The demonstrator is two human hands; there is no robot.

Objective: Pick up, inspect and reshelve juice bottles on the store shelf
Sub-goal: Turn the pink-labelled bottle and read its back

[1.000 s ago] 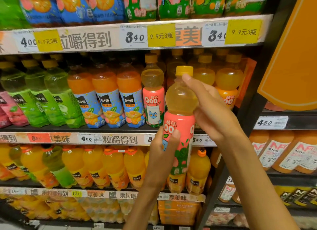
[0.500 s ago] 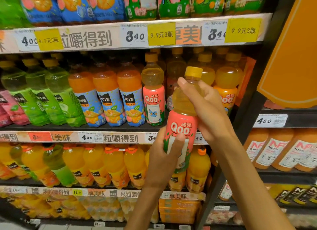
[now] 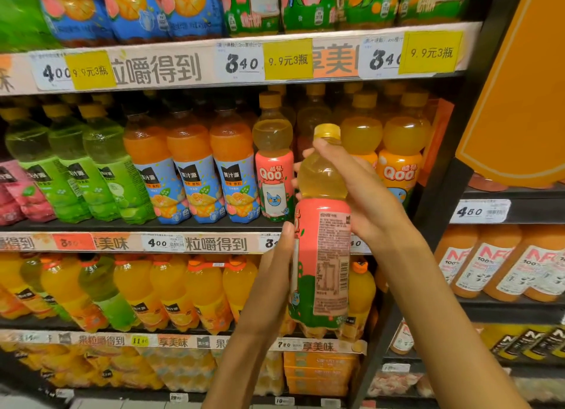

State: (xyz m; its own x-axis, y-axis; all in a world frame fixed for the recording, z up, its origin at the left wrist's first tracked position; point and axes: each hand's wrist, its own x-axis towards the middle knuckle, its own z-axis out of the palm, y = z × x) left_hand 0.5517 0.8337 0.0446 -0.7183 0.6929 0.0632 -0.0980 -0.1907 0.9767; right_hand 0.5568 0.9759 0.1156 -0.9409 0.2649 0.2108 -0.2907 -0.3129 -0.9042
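Head view took in a store shelf [image 3: 232, 63] stocked with juice, and every place below is given relative to the held bottle [image 3: 324, 234], a pink-labelled one with pale yellow juice and a yellow cap, upright in front of the middle shelf with its printed back label and barcode turned to the camera. Far to its left stood green bottles [image 3: 76, 170], then nearer, orange bottles with blue labels [image 3: 189, 176], and just left of it a matching pink Qoo bottle [image 3: 273, 164] on the shelf. The left hand [image 3: 275, 280] reached up from below and gripped the held bottle's lower label, thumb pressed on its left edge, the other fingers hidden behind it. The right hand [image 3: 363, 194] wrapped the bottle's shoulder from the right, fingers curled round the clear upper part just under the cap. Behind it to the right stood orange-labelled Qoo bottles [image 3: 400, 164], and further right, lower down, NFC bottles [image 3: 495, 262] on a neighbouring shelf
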